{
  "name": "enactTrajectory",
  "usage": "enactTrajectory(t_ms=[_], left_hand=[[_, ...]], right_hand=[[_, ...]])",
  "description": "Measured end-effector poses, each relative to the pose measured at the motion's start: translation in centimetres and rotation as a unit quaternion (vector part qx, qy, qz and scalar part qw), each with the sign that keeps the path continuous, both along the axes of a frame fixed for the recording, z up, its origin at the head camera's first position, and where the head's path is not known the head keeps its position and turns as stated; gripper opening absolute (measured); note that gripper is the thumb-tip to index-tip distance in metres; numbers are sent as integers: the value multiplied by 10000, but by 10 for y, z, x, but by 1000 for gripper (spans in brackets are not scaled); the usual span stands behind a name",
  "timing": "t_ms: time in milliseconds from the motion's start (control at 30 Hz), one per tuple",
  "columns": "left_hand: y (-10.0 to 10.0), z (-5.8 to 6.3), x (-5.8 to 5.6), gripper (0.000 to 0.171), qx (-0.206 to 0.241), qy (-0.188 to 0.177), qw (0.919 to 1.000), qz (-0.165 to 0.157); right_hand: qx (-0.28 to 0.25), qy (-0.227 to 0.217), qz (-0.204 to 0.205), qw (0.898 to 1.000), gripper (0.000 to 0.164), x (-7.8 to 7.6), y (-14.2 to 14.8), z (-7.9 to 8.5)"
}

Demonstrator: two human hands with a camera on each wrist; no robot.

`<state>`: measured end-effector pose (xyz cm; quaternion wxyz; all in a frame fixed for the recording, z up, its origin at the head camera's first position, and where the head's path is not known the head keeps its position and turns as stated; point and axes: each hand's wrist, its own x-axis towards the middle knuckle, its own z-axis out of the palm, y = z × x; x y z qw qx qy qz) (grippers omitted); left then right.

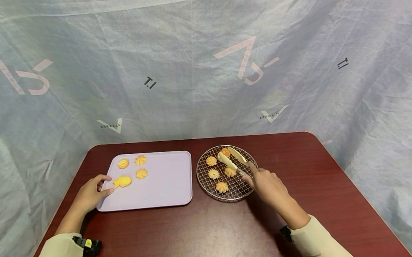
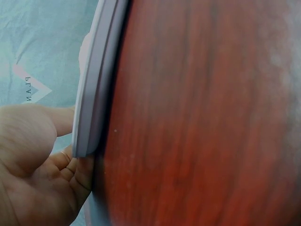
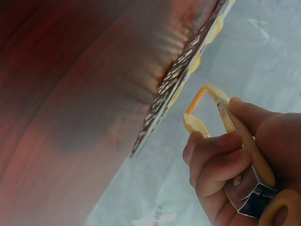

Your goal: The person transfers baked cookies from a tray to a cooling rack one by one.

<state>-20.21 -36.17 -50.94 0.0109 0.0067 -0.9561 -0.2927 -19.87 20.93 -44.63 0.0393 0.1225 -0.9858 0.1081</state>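
My left hand (image 1: 91,194) grips the left edge of a pale lilac tray (image 1: 166,180), thumb at the rim and fingers at the underside in the left wrist view. On the tray's left part lie a fish-shaped cookie (image 1: 122,181), a ring-shaped cookie (image 1: 123,163) and two flower-shaped cookies (image 1: 141,173). My right hand (image 1: 269,185) holds metal tongs with pale tips (image 1: 226,160) over a round wire rack (image 1: 207,189). Between the tips is a round cookie (image 3: 196,100), held just off the rack in the right wrist view.
Several other cookies rest on the rack, among them a swirled one (image 1: 211,161), a round one (image 1: 214,174) and a flower-shaped one (image 1: 222,187). Both tray and rack stand on a dark red wooden table (image 1: 198,235). A grey-blue printed curtain (image 1: 189,86) hangs behind and beside it.
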Motion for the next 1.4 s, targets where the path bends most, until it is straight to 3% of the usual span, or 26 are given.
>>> enactTrajectory(t_ms=[367, 1400], left_hand=[[0, 1, 1, 42, 10, -28, 10000, 19], [1, 1, 1, 42, 69, -41, 10000, 41]], right_hand=[[119, -85, -225, 9996, 65, -6, 18, -4], [582, -15, -92, 9983, 68, -20, 28, -11]])
